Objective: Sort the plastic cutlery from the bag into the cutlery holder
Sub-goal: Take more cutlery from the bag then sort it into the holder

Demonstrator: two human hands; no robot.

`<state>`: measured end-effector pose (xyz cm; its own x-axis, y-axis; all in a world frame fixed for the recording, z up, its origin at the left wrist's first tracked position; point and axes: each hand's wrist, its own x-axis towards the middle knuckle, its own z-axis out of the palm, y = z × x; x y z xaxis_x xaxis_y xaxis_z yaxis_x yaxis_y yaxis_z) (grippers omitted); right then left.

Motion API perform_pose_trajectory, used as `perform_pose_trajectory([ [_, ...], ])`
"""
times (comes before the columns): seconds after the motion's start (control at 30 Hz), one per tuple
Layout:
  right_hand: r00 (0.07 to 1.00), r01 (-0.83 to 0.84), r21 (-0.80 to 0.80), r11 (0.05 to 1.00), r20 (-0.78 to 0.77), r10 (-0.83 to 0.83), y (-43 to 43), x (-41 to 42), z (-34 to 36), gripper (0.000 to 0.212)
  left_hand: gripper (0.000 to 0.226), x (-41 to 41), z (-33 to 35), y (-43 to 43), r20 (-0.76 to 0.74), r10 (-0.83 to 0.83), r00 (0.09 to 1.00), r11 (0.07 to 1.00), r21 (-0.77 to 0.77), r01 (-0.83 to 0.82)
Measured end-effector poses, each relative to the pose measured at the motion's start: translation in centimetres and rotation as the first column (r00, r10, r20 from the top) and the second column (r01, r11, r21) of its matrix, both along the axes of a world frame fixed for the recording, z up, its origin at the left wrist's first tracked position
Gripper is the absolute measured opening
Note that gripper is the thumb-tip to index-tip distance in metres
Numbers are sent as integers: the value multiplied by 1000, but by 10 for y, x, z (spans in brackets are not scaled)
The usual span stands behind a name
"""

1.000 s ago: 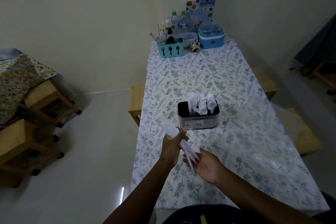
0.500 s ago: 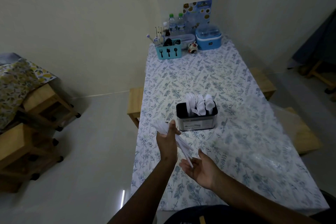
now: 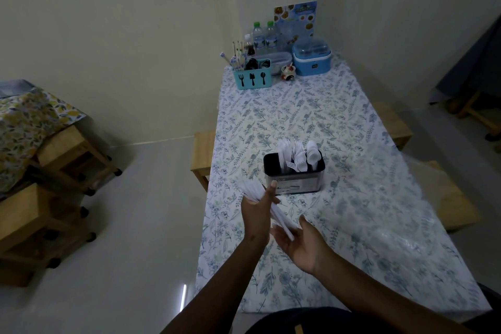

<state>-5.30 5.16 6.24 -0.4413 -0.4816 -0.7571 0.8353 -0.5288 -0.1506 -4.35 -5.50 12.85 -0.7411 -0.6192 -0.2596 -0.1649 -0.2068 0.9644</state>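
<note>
Head view: at frame centre the left hand (image 3: 257,211) has its grip clenched around a bundle of white plastic cutlery (image 3: 281,221), whose lower ends lie over the upturned right hand (image 3: 301,248), grip released, fingers spread. Just above, a black oblong cutlery holder (image 3: 294,182) containing white forks and spoons (image 3: 299,157) stands on the floral-clothed counter (image 3: 298,116).

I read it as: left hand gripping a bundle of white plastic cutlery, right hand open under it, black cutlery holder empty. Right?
No: the head view shows the black cutlery holder already has white forks and spoons standing in it. The rest holds: left hand gripping the bundle of white plastic cutlery, right hand open under it.
</note>
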Motion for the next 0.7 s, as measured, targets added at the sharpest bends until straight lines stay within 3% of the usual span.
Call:
perform_pose_trajectory([
  [0.17, 998, 69, -4, 998, -10, -69, 3, -3, 5, 47, 24, 11, -6, 1, -30, -120, 992, 993, -3, 120],
  [0.37, 995, -81, 43, 996, -60, 84, 1, 7, 13, 31, 19, 13, -3, -4, -26, -51, 998, 998, -46, 50],
  [0.57, 993, -86, -74, 994, -85, 80, -1, 4, 23, 34, 29, 16, -7, -5, -52, -181, 982, 982, -69, 177],
  [0.7, 999, -35, 36, 999, -40, 36, -1, 0, 20, 38, 19, 13, -8, -8, -20, -267, 964, 963, -41, 266],
])
